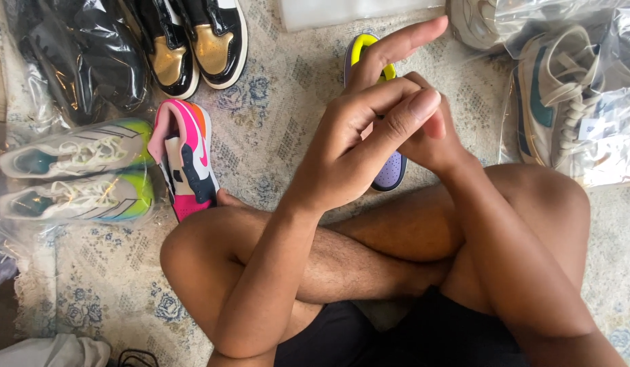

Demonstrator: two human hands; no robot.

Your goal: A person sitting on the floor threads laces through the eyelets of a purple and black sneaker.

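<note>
Left hand [349,146] and right hand [423,139] are clasping together at frame centre, holding nothing. Purple-and-yellow sneaker [389,170] is lying behind them on the rug [274,122], untouched; pink sneaker [186,156] is lying centre left.

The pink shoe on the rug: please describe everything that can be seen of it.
The pink shoe is a single sneaker seen from above, lying on the patterned rug with its toe toward the person's crossed leg. It looks synthetic: bright pink, with white and dark navy panels, an orange part at the heel end and a pale pink collar. It is unwrapped. Its toe meets the knee; contact is unclear. Neither hand touches it.
</note>
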